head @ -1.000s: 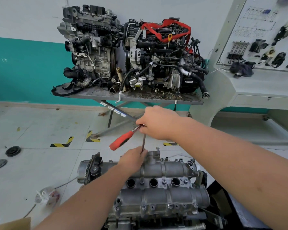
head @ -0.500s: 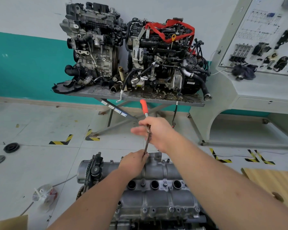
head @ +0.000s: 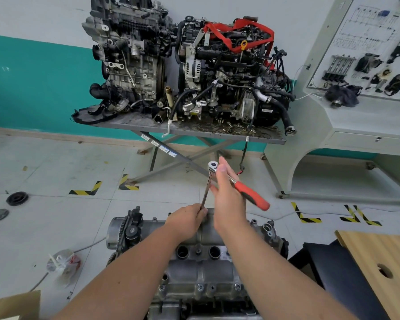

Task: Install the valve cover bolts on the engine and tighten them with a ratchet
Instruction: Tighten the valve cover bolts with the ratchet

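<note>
2 hands point(head: 187, 220) point(head: 228, 199) seemingly steady chrome ratchet point(head: 211, 168).

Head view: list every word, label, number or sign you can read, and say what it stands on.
None can be read.
Stickers on the stand leg: too small.
Diagram panel: print blurred.
Label on the right engine: too small.
Floor tape: stripes only, no text.
</note>
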Demonstrator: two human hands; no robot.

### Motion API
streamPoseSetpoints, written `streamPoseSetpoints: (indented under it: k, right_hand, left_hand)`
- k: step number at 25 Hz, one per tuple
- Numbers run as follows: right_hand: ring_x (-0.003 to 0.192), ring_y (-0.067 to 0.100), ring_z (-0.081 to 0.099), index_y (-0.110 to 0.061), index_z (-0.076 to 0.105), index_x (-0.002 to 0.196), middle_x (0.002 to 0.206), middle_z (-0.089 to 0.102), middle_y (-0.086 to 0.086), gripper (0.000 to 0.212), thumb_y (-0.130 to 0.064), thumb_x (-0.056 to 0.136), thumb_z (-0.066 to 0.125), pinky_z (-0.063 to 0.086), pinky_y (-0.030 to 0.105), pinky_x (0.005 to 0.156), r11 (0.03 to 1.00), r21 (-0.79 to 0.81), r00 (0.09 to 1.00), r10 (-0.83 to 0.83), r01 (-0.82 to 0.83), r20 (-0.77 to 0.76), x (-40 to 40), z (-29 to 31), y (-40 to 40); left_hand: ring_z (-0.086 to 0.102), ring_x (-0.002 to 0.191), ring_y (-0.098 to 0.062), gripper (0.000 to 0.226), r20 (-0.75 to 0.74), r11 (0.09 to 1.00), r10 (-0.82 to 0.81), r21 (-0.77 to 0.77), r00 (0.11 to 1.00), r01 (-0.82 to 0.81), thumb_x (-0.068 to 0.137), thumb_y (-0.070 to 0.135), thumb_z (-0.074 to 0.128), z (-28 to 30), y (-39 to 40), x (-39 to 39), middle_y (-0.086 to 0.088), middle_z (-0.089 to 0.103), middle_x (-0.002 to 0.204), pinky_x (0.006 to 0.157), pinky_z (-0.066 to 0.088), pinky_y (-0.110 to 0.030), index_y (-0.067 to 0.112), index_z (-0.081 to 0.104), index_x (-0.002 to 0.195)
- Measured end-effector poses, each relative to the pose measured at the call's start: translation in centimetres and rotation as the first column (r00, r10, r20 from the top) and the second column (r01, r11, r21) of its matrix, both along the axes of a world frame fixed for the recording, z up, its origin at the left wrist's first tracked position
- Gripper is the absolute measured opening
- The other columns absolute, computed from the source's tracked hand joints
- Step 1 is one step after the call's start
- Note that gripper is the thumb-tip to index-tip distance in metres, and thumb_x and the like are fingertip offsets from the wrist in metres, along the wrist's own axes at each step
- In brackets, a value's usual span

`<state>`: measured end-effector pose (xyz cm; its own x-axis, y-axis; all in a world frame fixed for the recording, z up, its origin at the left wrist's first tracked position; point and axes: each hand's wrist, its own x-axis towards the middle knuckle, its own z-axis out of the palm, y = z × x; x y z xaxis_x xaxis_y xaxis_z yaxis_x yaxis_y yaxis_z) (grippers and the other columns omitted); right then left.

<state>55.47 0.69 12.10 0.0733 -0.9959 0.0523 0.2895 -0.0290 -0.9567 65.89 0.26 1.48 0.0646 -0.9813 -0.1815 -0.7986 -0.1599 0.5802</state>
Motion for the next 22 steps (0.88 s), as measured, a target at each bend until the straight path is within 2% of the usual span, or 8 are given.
streamPoseSetpoints:
  k: [2, 3, 5, 6, 8, 12, 14, 22]
  right_hand:
    - [0.135, 0.0, 0.044, -0.037, 0.069, 0.118, 0.15, 0.047, -0.01, 0.025, -0.023, 0.1, 0.058, 0.036, 0.027, 0.113, 0.908, -0.419, 0.926, -0.184, 0.032, -0.33, -0.8, -1.0, -0.3]
    - [0.136, 0.01, 0.045, -0.024, 0.072, 0.116, 0.149, 0.047, -0.002, 0.024, -0.013, 0.097, 0.061, 0.037, 0.029, 0.112, 0.78, -0.625, 0.85, -0.301, -0.041, -0.432, -1.4, -1.3, -1.0]
    - [0.13, 0.032, 0.052, -0.006, 0.075, 0.103, 0.141, 0.056, 0.011, 0.021, 0.005, 0.088, 0.064, 0.044, 0.037, 0.105, 0.523, -0.798, 0.67, -0.48, -0.3, -0.567, -2.2, -0.8, -2.4]
    - [0.126, 0.036, 0.056, -0.003, 0.074, 0.098, 0.134, 0.062, 0.014, 0.022, 0.007, 0.084, 0.062, 0.047, 0.04, 0.099, 0.437, -0.795, 0.57, -0.554, -0.422, -0.607, -2.4, -0.1, -3.0]
    - [0.111, 0.037, 0.064, -0.004, 0.071, 0.097, 0.114, 0.07, 0.013, 0.021, -0.004, 0.083, 0.055, 0.048, 0.041, 0.09, 0.393, -0.703, 0.343, -0.666, -0.593, -0.662, -2.6, 1.8, -3.5]
    - [0.098, 0.029, 0.055, -0.013, 0.055, 0.122, 0.105, 0.059, 0.006, 0.056, -0.053, 0.098, 0.025, 0.041, 0.042, 0.083, 0.612, -0.392, -0.116, -0.625, -0.687, -0.772, -1.7, 4.2, -2.6]
    - [0.102, 0.027, 0.055, -0.017, 0.052, 0.122, 0.109, 0.059, 0.003, 0.054, -0.054, 0.101, 0.018, 0.036, 0.039, 0.075, 0.677, -0.317, -0.159, -0.543, -0.664, -0.825, -1.1, 4.8, -2.5]
    - [0.079, 0.025, 0.053, -0.025, 0.05, 0.094, 0.085, 0.055, 0.0, 0.034, -0.044, 0.105, 0.023, 0.032, 0.035, 0.061, 0.852, -0.134, -0.058, -0.188, -0.505, -0.98, 0.0, 6.0, -2.9]
  left_hand:
    - [0.053, 0.087, -0.021, 0.034, -0.003, 1.0, 0.011, 0.007, 1.0, -0.011, 0.103, 0.045, 0.033, 0.0, 0.0, 0.0, 0.009, 0.057, 0.085, 0.072, 0.037, -0.033, 0.032, 0.044, 0.075]
    - [0.056, 0.091, -0.022, 0.03, -0.009, 1.0, 0.004, 0.013, 1.0, -0.004, 0.103, 0.044, 0.034, 0.0, 0.0, 0.1, 0.007, 0.06, 0.089, 0.075, 0.04, -0.033, 0.032, 0.048, 0.079]
    - [0.059, 0.103, -0.026, 0.021, 0.024, 0.998, -0.053, 0.018, 0.998, 0.053, 0.101, 0.039, 0.04, -0.2, -0.2, 0.1, 0.0, 0.065, 0.108, 0.087, 0.046, -0.037, 0.027, 0.057, 0.106]
    - [0.06, 0.107, -0.029, 0.029, 0.048, 0.998, -0.066, 0.001, 0.997, 0.066, 0.1, 0.037, 0.044, -0.1, -0.2, 0.1, -0.004, 0.065, 0.114, 0.091, 0.047, -0.038, 0.02, 0.054, 0.121]
    - [0.061, 0.105, -0.029, 0.035, 0.003, 1.0, -0.023, -0.021, 1.0, 0.023, 0.102, 0.041, 0.042, -0.2, -0.3, 0.1, -0.006, 0.066, 0.112, 0.092, 0.048, -0.04, 0.016, 0.054, 0.123]
    - [0.057, 0.114, -0.024, 0.045, -0.031, 0.999, -0.028, 0.041, 0.999, 0.03, 0.104, 0.053, 0.028, -0.6, -0.4, 0.4, 0.0, 0.064, 0.122, 0.095, 0.044, -0.04, 0.023, 0.059, 0.118]
    - [0.057, 0.112, -0.023, 0.044, -0.047, 0.999, -0.016, 0.031, 0.999, 0.018, 0.104, 0.054, 0.028, -0.7, -0.2, 0.3, 0.001, 0.064, 0.118, 0.091, 0.043, -0.038, 0.024, 0.059, 0.11]
    - [0.052, 0.071, -0.017, 0.054, -0.13, 0.999, 0.048, 0.012, 0.99, -0.047, 0.099, 0.064, 0.029, -0.3, 0.2, 0.5, 0.008, 0.053, 0.067, 0.066, 0.037, -0.033, 0.026, 0.047, 0.065]
